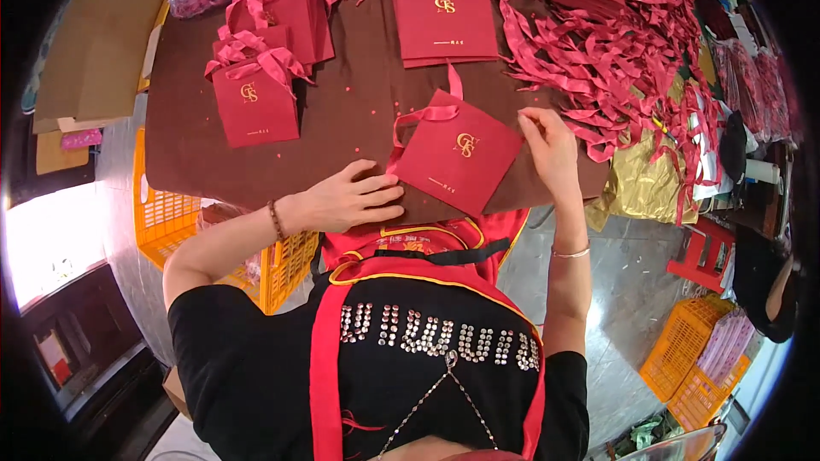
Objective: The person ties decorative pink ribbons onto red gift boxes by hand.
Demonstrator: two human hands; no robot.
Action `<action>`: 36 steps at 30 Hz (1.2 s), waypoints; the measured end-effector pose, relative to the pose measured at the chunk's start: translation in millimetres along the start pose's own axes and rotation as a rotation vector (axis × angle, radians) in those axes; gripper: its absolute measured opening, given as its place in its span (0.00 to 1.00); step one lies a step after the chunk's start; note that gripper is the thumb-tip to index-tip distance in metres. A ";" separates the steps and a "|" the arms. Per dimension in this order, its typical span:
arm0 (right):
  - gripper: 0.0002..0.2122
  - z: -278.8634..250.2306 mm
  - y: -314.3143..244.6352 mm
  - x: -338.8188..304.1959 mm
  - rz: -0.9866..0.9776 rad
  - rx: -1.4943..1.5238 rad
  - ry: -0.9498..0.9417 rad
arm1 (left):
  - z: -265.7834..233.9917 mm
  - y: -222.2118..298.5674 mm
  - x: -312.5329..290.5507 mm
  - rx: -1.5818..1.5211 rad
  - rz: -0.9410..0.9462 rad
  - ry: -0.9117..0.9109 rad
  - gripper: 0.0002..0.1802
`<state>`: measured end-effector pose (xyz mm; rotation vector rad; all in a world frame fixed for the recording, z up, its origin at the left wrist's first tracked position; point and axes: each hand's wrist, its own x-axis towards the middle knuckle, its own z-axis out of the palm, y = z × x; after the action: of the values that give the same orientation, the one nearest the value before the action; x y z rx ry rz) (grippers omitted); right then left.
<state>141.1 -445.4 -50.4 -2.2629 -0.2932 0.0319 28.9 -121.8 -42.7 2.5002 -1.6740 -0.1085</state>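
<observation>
Head view, red ribbon-handled bag (459,160), gold lettering (465,144)

One bag (453,166) lies in the middle of the bench (196,162), at the near edge. The left hand (352,196) is just beside its left corner, the right hand (549,147) at its right corner. Behind this bag lies a stack (444,34). On the left are the other bags (256,111). The ribbons (632,68) spread on the far right. To the right of the bench stands a stool (705,252), and nearer are the crates (683,333).
</observation>
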 end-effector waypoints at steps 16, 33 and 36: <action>0.19 25.8 -8.3 -35.6 -0.075 -0.080 -0.031 | 5.0 -9.7 27.3 -0.368 -0.471 0.531 0.06; 0.12 27.6 -9.9 -25.2 0.068 0.180 -0.225 | 37.7 -1.2 118.4 -0.441 -0.698 0.717 0.07; 0.12 26.7 -13.4 -25.8 0.084 0.158 -0.226 | 42.1 0.6 122.3 -0.381 -0.701 0.733 0.06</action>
<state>110.1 -422.7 -59.7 -2.1146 -0.3038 0.3452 69.4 -237.9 -82.6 2.2790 -0.4309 0.3454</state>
